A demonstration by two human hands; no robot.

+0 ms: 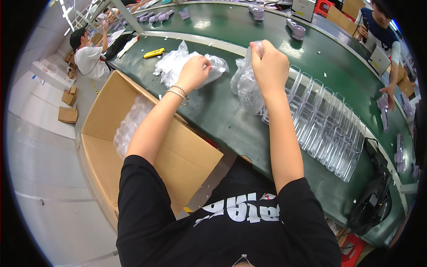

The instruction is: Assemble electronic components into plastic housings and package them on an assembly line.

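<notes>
My right hand point(271, 66) is closed on the gathered top of a clear plastic bag point(249, 89), which hangs crumpled over the green work surface. My left hand point(194, 72), with bracelets at its wrist, is held over a heap of crumpled thin plastic bags point(171, 64). Its fingers are curled together, and what they hold, if anything, is hidden. To the right of my right forearm stands a long row of nested clear plastic trays point(329, 124), its near end close to the bag.
An open cardboard box point(178, 164) with clear plastic pieces point(133, 122) stands at left. A yellow box cutter point(154, 53) lies beyond the heap. Purple-grey devices point(296, 31) are on the green belt point(222, 22). A black bag point(373, 196) lies at right. Co-workers sit far left and far right.
</notes>
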